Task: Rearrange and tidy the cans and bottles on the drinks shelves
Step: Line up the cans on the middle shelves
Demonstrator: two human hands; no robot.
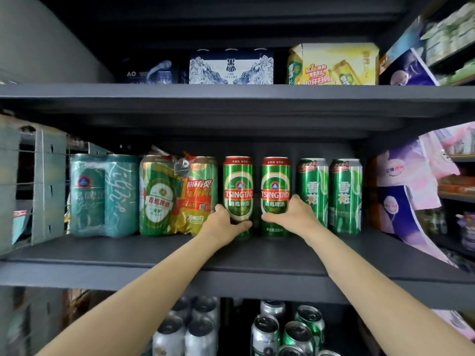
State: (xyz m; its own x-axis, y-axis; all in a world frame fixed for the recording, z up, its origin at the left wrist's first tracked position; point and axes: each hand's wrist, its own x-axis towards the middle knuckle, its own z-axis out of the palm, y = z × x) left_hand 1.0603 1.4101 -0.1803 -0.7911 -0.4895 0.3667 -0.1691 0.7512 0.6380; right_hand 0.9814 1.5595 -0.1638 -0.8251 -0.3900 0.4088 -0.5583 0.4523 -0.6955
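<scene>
Two green Tsingtao cans stand upright side by side on the middle shelf (154,253). My left hand (226,223) grips the lower part of the left Tsingtao can (237,183). My right hand (291,214) grips the lower part of the right Tsingtao can (275,181). Right of them stand two green Snow beer cans (331,194), upright and close together. Left of them sits a wrapped green and yellow multipack (177,196), then a teal wrapped pack (102,196).
The top shelf holds a blue-white beer carton (231,68) and a yellow carton (334,65). Several silver and green cans (257,330) stand on the shelf below. Purple and pink packages (411,196) crowd the right side; a grey crate (38,186) stands at the left.
</scene>
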